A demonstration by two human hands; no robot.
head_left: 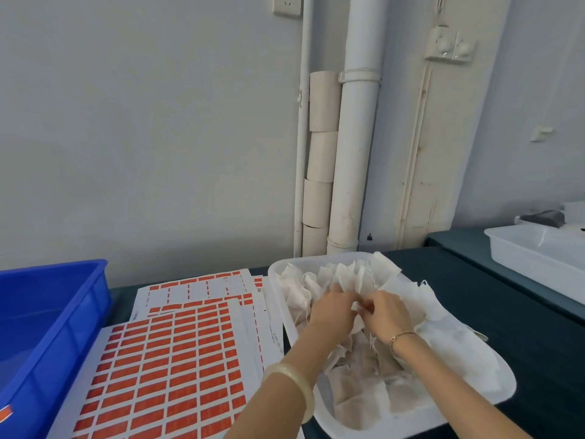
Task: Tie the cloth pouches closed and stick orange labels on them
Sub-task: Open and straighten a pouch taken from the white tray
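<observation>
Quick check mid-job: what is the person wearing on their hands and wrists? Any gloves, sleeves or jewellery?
No gloves, and no sleeves in view: both forearms are bare. The left hand has a thick, smooth, pale cream bangle at the wrist. The right hand has a thin gold-coloured bracelet with a small bead or clasp on it.

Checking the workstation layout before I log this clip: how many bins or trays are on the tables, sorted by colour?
Blue: 1, the crate at the left.
White: 2, the pouch tray under the hands and the far tray on the right.
Total: 3
</observation>
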